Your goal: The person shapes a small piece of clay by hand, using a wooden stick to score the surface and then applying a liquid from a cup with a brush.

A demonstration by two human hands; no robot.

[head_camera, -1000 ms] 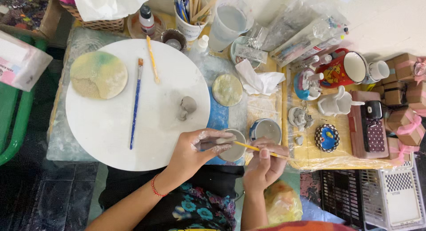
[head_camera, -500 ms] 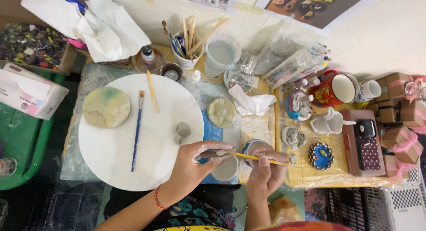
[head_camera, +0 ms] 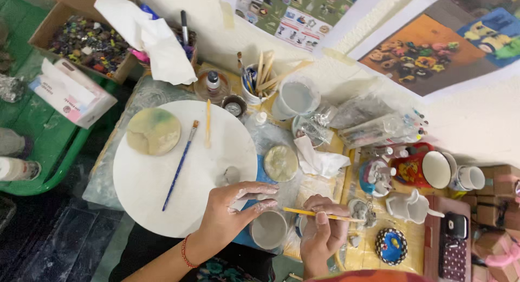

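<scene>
Left hand [head_camera: 230, 209] is extended from lower left, palm down, over the near edge of the large white round board [head_camera: 184, 171]. Its fingers [head_camera: 260, 198] are stretched toward the right and pinched together on a small grey clay piece [head_camera: 259, 197], dusted with pale slip. A red cord bracelet [head_camera: 186, 252] is worn at the wrist.

Right hand [head_camera: 320, 230] is raised from the bottom edge, knuckles toward the camera, fingers curled shut round a thin yellow-handled brush [head_camera: 317, 214]. The brush is held near-horizontal, tip pointed right toward a small grey lumpy figurine [head_camera: 364, 211] on the yellow worktop [head_camera: 346, 260]; contact cannot be told.

A round grey-filled cup [head_camera: 269, 229] is seen just below and between the two hands. A blue-handled paintbrush [head_camera: 180, 164] is laid diagonally on the board, beside a yellow-green clay disc [head_camera: 154, 131]. A white cup of brushes and sticks [head_camera: 259, 82] and a clear cup of cloudy water [head_camera: 295, 100] are placed behind the board.
</scene>
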